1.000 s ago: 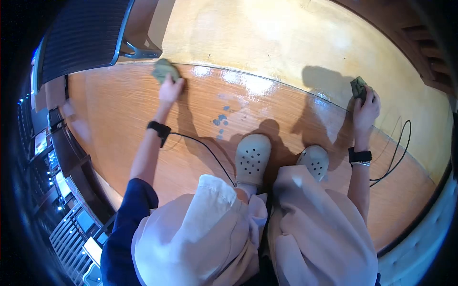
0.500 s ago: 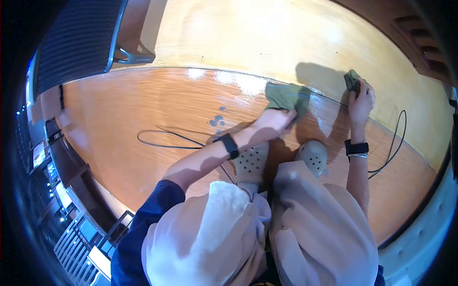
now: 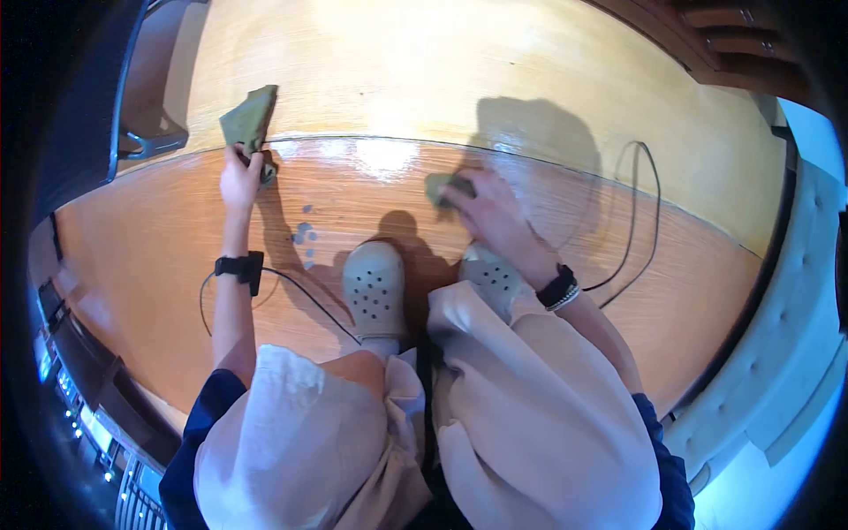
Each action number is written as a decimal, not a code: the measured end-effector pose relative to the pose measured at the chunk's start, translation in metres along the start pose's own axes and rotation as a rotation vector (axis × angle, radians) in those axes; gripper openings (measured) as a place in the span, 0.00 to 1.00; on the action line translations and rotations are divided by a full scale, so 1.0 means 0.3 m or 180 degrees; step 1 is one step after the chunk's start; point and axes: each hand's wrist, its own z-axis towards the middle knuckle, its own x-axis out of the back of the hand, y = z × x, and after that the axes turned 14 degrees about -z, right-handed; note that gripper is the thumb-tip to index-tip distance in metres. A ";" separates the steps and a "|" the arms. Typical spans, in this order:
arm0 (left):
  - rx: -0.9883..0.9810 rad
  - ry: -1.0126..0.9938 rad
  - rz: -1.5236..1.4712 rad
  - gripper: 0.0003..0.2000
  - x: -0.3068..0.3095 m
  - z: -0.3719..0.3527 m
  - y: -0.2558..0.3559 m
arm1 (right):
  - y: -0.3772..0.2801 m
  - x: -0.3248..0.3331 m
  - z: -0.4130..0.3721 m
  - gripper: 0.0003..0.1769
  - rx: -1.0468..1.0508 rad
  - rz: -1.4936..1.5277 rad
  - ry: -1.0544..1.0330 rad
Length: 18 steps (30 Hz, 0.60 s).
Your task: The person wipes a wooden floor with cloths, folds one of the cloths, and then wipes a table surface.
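In the head view my left hand (image 3: 240, 184) is at the far left, its fingers closed on a green cloth (image 3: 250, 119) that spreads out beyond the fingertips over the floor. My right hand (image 3: 492, 212), blurred by motion, grips a second, bunched green cloth (image 3: 436, 187) in front of my feet. Both cloths are near the seam between the orange-brown floor (image 3: 177, 291) and the paler yellow floor (image 3: 424, 62). Grey-blue spots (image 3: 305, 233) mark the orange-brown floor between my left hand and my left clog (image 3: 374, 287).
Black cable loops (image 3: 655, 203) lie or hang at the right; another cable (image 3: 305, 287) runs by my left wrist. A dark ribbed piece of furniture (image 3: 66, 97) stands at the upper left. Wooden drawers (image 3: 742, 40) are at the upper right, a tufted pale-blue piece (image 3: 786, 300) at the right edge.
My left hand has swung far left with its cloth, away from my feet. My right hand has moved left and closer with its cloth. The view has shifted to the right.
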 end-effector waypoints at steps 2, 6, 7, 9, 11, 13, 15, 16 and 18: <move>-0.0131 0.0016 0.0015 0.20 -0.016 -0.024 0.033 | -0.004 -0.007 -0.047 0.28 0.0217 0.0244 -0.0403; -0.0294 -0.0631 -0.0020 0.17 -0.021 -0.112 0.186 | 0.196 0.042 -0.164 0.28 -0.0443 -0.0178 -0.0084; -0.0281 -0.0739 -0.0101 0.16 -0.026 -0.128 0.204 | 0.252 0.055 -0.212 0.26 -0.0803 -0.0435 -0.0044; -0.0322 -0.0928 -0.0233 0.14 -0.027 -0.164 0.255 | 0.386 0.090 -0.312 0.27 -0.1413 -0.0714 0.0262; -0.0498 -0.1009 -0.0319 0.13 -0.039 -0.194 0.282 | 0.494 0.142 -0.408 0.26 -0.2025 -0.1066 0.0514; -0.0201 -0.1375 -0.0123 0.14 -0.024 -0.213 0.358 | 0.614 0.145 -0.536 0.23 -0.2659 -0.1285 0.0946; -0.0791 -0.1025 -0.0071 0.15 -0.028 -0.202 0.342 | 0.751 0.123 -0.653 0.22 -0.3266 -0.1480 0.0920; -0.1396 -0.0670 -0.0023 0.16 -0.031 -0.194 0.334 | 0.779 0.110 -0.678 0.22 -0.3885 -0.1682 0.0896; -0.1251 -0.0575 0.0108 0.24 -0.029 -0.178 0.349 | 0.765 0.103 -0.632 0.22 -0.3940 -0.1814 0.0919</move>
